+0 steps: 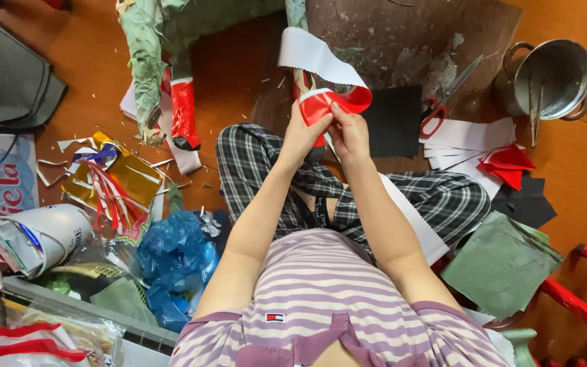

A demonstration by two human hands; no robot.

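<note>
Both hands, left hand (301, 136) and right hand (349, 132), pinch a glossy red paper strip (338, 102); crumpled blue plastic bag (174, 255) near left.

Both hands up and working together, out over the crossed legs.

Left hand (301, 134) and right hand (349, 132) sit side by side, almost touching, fingers pinched shut on a red strip (334, 102). Right thumb presses on top of it, left fingers curl beneath. Both forearms are bare, reaching forward from the chest and converging at the wrists, elbows spread wide near the torso.
</note>
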